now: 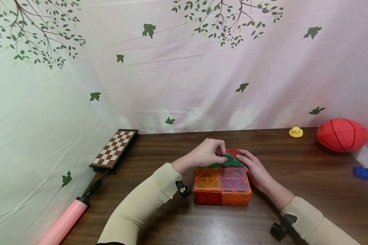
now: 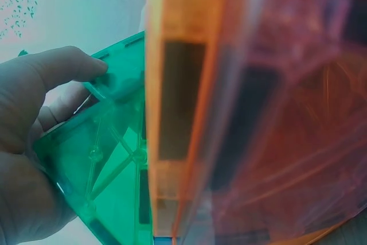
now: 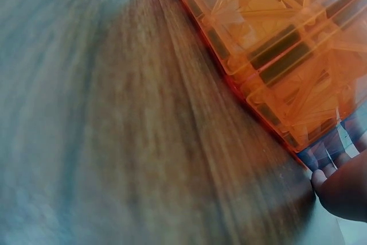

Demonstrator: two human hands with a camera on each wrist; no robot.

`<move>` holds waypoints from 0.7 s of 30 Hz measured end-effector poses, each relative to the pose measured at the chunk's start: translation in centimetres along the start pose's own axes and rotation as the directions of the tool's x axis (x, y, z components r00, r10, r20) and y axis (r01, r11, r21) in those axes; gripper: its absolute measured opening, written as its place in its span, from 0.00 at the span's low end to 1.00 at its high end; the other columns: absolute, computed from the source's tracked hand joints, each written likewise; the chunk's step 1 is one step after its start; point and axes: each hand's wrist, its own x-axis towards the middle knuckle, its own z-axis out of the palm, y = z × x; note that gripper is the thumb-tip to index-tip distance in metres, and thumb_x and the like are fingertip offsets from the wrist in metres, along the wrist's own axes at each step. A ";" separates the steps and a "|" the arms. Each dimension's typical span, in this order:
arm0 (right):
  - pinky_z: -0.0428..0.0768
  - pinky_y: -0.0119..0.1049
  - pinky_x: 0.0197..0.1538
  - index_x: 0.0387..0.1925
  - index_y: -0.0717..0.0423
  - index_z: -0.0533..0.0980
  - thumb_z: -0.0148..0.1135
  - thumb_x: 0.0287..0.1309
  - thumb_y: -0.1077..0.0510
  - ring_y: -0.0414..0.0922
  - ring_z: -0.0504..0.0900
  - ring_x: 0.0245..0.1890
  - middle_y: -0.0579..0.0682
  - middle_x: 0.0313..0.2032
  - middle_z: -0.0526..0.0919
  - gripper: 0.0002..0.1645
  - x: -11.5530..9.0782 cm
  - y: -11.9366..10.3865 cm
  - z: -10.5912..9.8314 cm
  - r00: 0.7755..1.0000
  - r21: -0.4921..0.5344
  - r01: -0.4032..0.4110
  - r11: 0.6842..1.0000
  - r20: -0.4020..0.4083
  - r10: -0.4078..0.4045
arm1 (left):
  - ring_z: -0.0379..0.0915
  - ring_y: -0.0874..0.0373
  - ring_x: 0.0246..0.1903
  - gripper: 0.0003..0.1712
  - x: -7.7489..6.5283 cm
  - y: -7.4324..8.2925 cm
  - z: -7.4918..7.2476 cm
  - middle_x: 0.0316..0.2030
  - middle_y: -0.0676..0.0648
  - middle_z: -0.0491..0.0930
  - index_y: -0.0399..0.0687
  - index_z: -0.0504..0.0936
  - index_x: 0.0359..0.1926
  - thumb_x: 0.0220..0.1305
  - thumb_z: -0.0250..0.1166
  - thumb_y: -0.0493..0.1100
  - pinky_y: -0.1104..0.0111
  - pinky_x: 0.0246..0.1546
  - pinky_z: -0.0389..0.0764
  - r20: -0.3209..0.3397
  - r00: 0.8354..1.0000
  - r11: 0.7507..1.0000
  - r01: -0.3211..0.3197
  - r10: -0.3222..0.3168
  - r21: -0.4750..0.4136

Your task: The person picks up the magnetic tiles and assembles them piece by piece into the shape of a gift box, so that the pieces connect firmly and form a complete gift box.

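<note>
Currently, a green triangular tile (image 1: 230,160) is pinched by the left hand (image 1: 207,154) atop the tile block (image 1: 222,185); the right hand (image 1: 254,168) is rested flat beside it.

The tiles (image 1: 222,185) are see-through glossy plastic, orange, pink and green (image 2: 109,164), with moulded ribs inside. The surface (image 1: 309,204) is dark wood grain with a soft sheen. The backdrop (image 1: 184,75) is thin, creased printed sheeting. The ball (image 1: 341,134) looks matt rubber.

My head view looks forward and down over the counter (image 1: 294,163), my fingers (image 1: 216,149) mid-frame. My left wrist view sits almost against the green tile (image 2: 109,159) beside my fingers. My right wrist view skims the counter; all 3 share the tile block (image 1: 222,185).
</note>
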 end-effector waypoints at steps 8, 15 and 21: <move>0.77 0.29 0.55 0.78 0.57 0.51 0.49 0.78 0.41 0.38 0.76 0.54 0.62 0.72 0.57 0.40 0.0 0.2 -0.1 1.000 -0.010 -0.007 1.000 -0.003 0.007 | 0.79 0.70 0.32 0.09 0.2 0.3 0.0 0.32 0.55 0.82 0.46 0.78 0.33 0.64 0.73 0.38 0.78 0.36 0.79 0.030 1.000 0.999 -0.009 0.008 0.045; 0.77 0.30 0.55 0.77 0.58 0.51 0.49 0.77 0.41 0.38 0.78 0.53 0.63 0.71 0.59 0.41 0.0 0.2 -0.1 1.000 -0.005 -0.010 1.000 -0.007 0.010 | 0.79 0.69 0.31 0.09 0.4 0.5 0.1 0.30 0.55 0.81 0.47 0.79 0.32 0.64 0.73 0.39 0.78 0.33 0.78 0.031 1.000 0.998 -0.003 0.001 0.057; 0.76 0.28 0.55 0.77 0.60 0.51 0.48 0.78 0.41 0.36 0.77 0.53 0.62 0.70 0.60 0.41 0.0 0.0 -0.1 1.000 -0.010 0.004 1.000 -0.003 -0.004 | 0.78 0.68 0.30 0.09 0.5 0.7 0.1 0.30 0.55 0.81 0.46 0.79 0.31 0.64 0.73 0.39 0.78 0.33 0.78 0.016 1.000 0.998 -0.013 0.012 0.066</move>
